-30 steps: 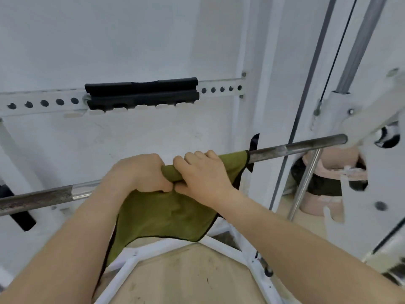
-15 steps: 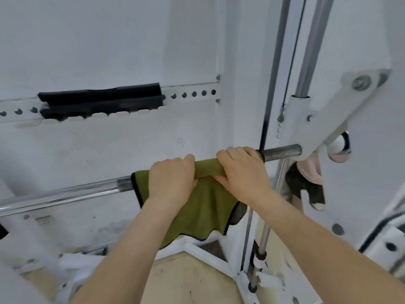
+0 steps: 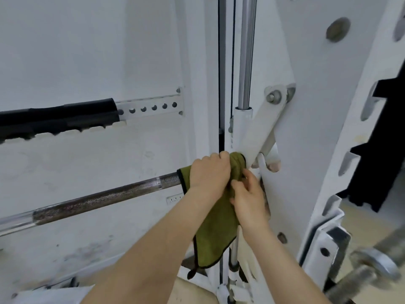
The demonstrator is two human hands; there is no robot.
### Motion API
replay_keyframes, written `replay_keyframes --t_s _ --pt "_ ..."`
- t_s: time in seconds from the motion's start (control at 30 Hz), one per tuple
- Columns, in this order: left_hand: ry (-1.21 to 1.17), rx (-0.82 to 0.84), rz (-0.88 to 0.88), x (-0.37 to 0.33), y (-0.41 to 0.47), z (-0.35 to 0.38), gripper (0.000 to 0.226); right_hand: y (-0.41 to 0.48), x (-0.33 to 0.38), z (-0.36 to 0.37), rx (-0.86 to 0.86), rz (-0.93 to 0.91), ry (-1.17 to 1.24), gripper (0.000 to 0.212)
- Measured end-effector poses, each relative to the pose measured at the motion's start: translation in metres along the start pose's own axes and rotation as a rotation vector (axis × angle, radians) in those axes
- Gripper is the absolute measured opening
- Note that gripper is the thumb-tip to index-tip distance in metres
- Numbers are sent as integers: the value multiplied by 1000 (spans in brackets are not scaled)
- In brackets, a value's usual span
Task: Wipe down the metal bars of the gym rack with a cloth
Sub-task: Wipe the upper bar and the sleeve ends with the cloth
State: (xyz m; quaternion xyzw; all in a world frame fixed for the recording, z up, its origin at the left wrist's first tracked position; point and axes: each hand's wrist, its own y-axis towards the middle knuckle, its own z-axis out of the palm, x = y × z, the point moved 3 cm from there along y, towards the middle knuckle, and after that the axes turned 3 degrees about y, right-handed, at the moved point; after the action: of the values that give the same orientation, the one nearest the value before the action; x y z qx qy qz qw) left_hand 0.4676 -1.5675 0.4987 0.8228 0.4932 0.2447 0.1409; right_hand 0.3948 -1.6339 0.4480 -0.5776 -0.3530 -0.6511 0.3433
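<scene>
A knurled steel bar (image 3: pixel 103 199) runs from the lower left up to the white rack's pivot bracket (image 3: pixel 256 132). An olive green cloth (image 3: pixel 215 233) is wrapped over the bar's right end and hangs down below it. My left hand (image 3: pixel 208 172) grips the cloth around the bar, right beside the bracket. My right hand (image 3: pixel 248 199) sits just below and to the right, its fingers touching the bunched cloth under the bar. The bar's end is hidden under the cloth and hands.
A vertical chrome guide rod (image 3: pixel 246 51) and a black cable (image 3: pixel 221 73) rise behind my hands. A white upright with hook slots (image 3: pixel 324 128) stands at the right. A black pad (image 3: pixel 57 119) covers a perforated wall rail on the left. White frame feet lie on the floor below.
Both hands have slid the cloth rightward along the bar up to the bracket. My right hand has come off the top of the bar and dropped under the cloth.
</scene>
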Motion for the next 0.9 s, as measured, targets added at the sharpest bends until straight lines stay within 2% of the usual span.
replay_keyframes --t_s 0.1,0.17,0.3,0.37,0.43,0.53,0.63,0.7,0.77,0.9 --pt "82 -24 31 19 -18 -3 34 6 12 7 47 196 363 32" --pt "132 -23 -15 48 -41 -7 31 13 25 12 21 224 506 24" --pt "205 -80 -94 118 -98 -18 32 18 40 35 -107 269 606 33" --pt "187 -42 -115 143 -120 -21 28 6 34 54 -145 296 604 35" --pt "197 -13 -146 164 -138 -25 23 -9 23 75 -56 330 567 27" --pt "245 -23 -203 200 -165 -27 25 -28 16 98 189 341 416 15" --pt "272 43 -166 218 -171 -26 22 -36 12 101 290 317 267 18" --pt "283 115 -140 213 -160 -23 30 -35 14 89 321 282 153 15" --pt "306 135 -166 209 -149 -20 37 -27 19 71 295 212 31 16" --pt "292 128 -178 195 -124 -21 40 1 33 27 66 -26 -185 13"
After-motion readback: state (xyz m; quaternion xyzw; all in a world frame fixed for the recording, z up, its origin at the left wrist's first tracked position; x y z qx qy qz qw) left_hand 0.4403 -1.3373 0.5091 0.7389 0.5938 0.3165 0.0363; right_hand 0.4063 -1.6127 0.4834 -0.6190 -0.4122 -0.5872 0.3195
